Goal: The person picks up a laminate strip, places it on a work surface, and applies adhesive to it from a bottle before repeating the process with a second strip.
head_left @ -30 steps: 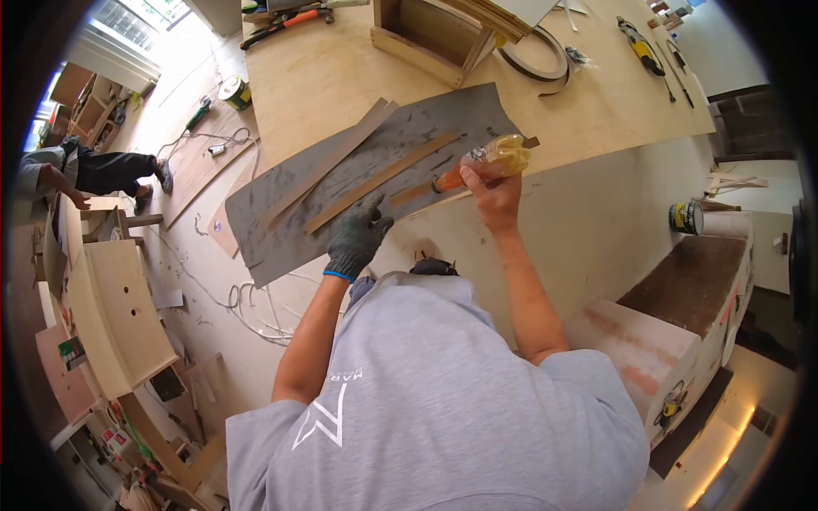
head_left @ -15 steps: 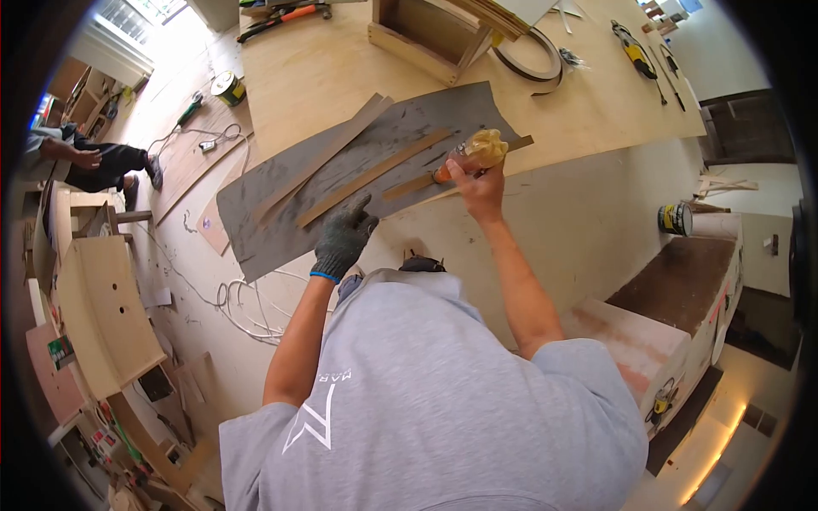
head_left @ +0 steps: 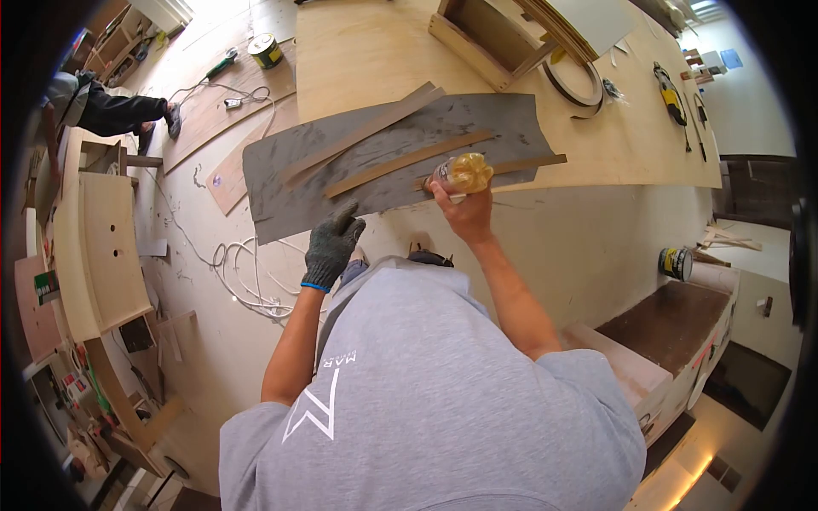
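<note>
My right hand (head_left: 468, 213) is wrapped round a clear plastic bottle (head_left: 468, 174) with amber contents. The bottle is tilted, its neck end pointing left and down over the front wooden strip (head_left: 532, 163), whose middle it hides. Under it lies a dark grey, smudged sheet (head_left: 281, 200). Another thin strip (head_left: 409, 162) and a pair of overlapping strips (head_left: 362, 136) rest on the same sheet. My left hand (head_left: 331, 249), in a dark knit glove with a blue cuff, is at the sheet's front edge with its fingers apart and nothing in them.
The sheet lies on a plywood worktop (head_left: 366, 51). Toward the back are an open wooden box (head_left: 481, 43), a roll of edge banding (head_left: 573, 89) and a yellow-black power tool (head_left: 671, 98). Cables (head_left: 247, 285) and a can (head_left: 265, 51) are on the floor at left; a person (head_left: 119, 106) is beyond.
My right hand has moved the bottle left along the front strip. My left hand stays near the sheet's front edge. The whole view has shifted, with the worktop further right.
</note>
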Demonstrator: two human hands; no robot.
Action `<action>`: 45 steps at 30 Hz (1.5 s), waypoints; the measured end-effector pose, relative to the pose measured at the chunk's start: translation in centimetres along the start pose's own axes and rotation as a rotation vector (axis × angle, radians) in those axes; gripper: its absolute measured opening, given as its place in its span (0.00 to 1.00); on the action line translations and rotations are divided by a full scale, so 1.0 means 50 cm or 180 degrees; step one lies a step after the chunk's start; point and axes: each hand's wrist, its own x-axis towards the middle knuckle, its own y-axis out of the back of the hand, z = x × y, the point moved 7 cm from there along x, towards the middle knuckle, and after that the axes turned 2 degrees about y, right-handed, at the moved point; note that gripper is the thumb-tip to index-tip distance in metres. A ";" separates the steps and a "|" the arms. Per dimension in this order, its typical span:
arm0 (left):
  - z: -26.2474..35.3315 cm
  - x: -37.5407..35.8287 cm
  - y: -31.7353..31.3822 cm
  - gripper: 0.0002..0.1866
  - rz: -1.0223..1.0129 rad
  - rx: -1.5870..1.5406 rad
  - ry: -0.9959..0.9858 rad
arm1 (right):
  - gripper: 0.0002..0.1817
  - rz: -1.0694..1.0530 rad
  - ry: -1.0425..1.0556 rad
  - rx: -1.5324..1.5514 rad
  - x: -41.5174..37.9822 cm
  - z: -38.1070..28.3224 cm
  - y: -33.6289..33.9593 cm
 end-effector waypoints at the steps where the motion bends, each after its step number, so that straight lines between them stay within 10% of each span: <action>1: -0.005 -0.007 0.007 0.23 0.0015 -0.0058 0.0129 | 0.31 -0.0005 0.0017 -0.0001 -0.004 -0.005 -0.008; 9: -0.037 -0.033 0.047 0.22 0.0033 -0.0022 0.0709 | 0.28 -0.0377 -0.0255 0.0664 -0.029 -0.011 -0.073; 18: -0.078 -0.045 0.052 0.22 0.0170 -0.0457 0.0764 | 0.07 0.0957 -0.0684 0.1920 0.113 -0.049 0.087; 45: -0.117 -0.069 0.066 0.21 0.0363 -0.0447 0.0796 | 0.30 -0.0178 0.0027 0.0026 -0.009 -0.003 -0.016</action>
